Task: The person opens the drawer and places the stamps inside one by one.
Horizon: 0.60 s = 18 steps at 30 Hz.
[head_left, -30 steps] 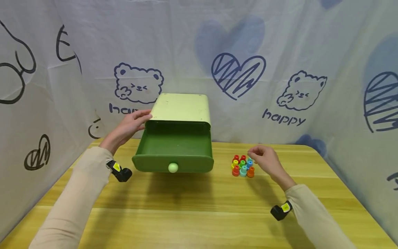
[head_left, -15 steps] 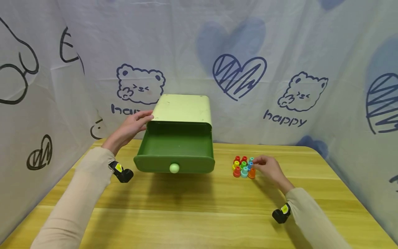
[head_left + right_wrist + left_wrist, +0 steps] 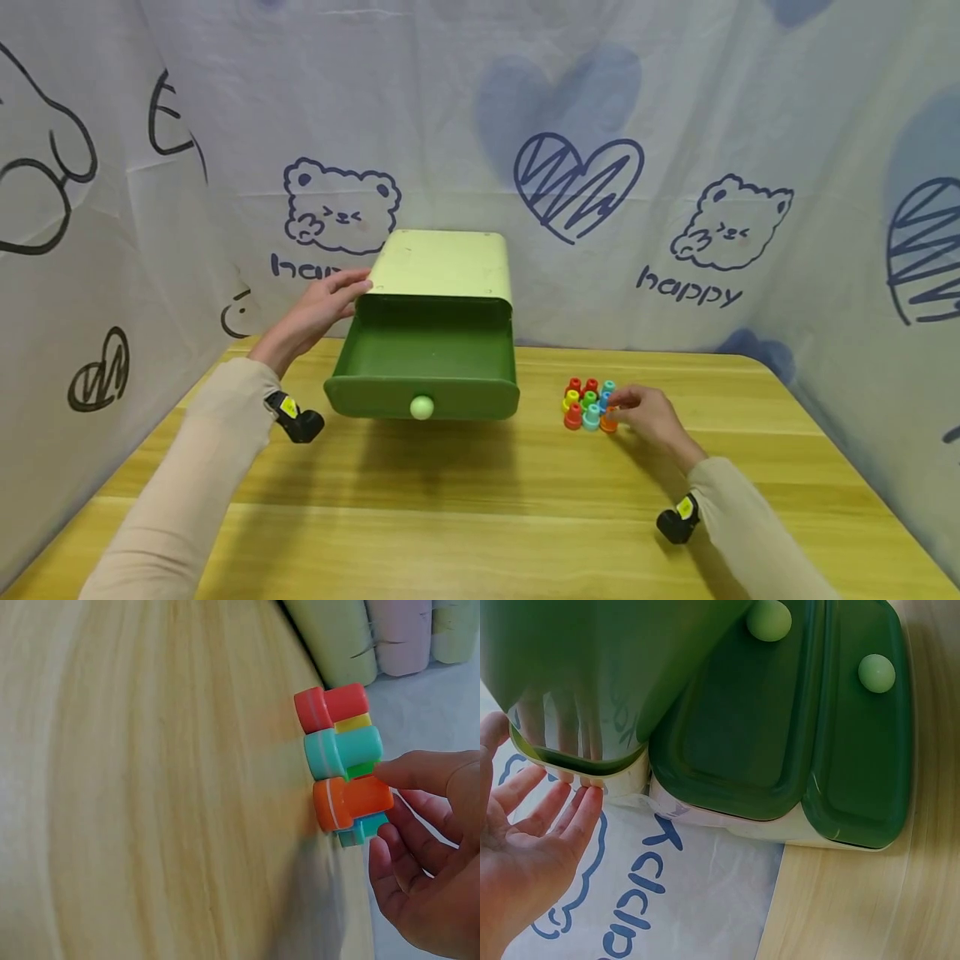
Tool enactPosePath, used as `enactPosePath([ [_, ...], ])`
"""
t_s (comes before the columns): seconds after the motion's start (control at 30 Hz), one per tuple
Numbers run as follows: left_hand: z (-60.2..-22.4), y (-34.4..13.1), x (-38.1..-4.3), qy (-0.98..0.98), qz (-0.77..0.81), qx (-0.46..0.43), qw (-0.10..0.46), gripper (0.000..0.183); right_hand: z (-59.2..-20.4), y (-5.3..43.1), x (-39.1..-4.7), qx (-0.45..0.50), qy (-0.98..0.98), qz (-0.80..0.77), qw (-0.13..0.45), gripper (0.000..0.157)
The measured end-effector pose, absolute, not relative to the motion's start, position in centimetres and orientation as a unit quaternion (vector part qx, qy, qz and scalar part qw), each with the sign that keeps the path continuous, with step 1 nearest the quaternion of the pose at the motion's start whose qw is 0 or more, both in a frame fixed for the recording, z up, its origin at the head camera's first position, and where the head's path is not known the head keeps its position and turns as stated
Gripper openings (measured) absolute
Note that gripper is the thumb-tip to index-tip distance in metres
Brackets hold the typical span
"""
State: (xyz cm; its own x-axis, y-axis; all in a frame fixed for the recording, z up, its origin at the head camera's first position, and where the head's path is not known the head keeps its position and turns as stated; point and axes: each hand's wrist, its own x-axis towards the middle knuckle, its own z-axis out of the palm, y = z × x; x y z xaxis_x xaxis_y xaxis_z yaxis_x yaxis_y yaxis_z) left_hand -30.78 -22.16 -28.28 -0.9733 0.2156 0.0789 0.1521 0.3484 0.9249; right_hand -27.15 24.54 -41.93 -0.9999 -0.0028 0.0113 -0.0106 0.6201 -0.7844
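A small drawer cabinet [image 3: 450, 262] with a pale yellow top stands at centre-left, its green top drawer [image 3: 427, 393] pulled out and nothing in it. My left hand [image 3: 318, 308] rests its fingers on the cabinet's upper left edge; the left wrist view shows them loosely extended at the casing. Several peg-shaped plastic pieces stand in tight rows to the right, red, yellow, green, blue, turquoise and orange. My right hand [image 3: 648, 412] is at their right side. Its thumb and fingertips lie around the narrow top of the orange peg [image 3: 356, 802], beside the turquoise peg [image 3: 341, 752].
Two more green drawer fronts [image 3: 742, 712] with round pale knobs [image 3: 877, 673] sit below the pulled-out drawer, which juts forward over the wooden table [image 3: 480, 517]. A printed cloth [image 3: 450, 108] hangs close behind the cabinet and along both sides.
My right hand has moved towards me along the right column of pegs, from the turquoise one at the back past the blue one to the orange one. The left hand stays on the cabinet.
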Motion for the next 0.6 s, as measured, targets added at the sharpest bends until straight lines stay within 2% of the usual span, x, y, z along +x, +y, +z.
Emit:
enactPosePath([
  [0.6,-28.37,-22.30,-30.98,0.822,0.557,0.113,0.027,0.062,-42.94,24.51,-27.22,-0.005,-0.897,0.442,-0.013,0.025],
])
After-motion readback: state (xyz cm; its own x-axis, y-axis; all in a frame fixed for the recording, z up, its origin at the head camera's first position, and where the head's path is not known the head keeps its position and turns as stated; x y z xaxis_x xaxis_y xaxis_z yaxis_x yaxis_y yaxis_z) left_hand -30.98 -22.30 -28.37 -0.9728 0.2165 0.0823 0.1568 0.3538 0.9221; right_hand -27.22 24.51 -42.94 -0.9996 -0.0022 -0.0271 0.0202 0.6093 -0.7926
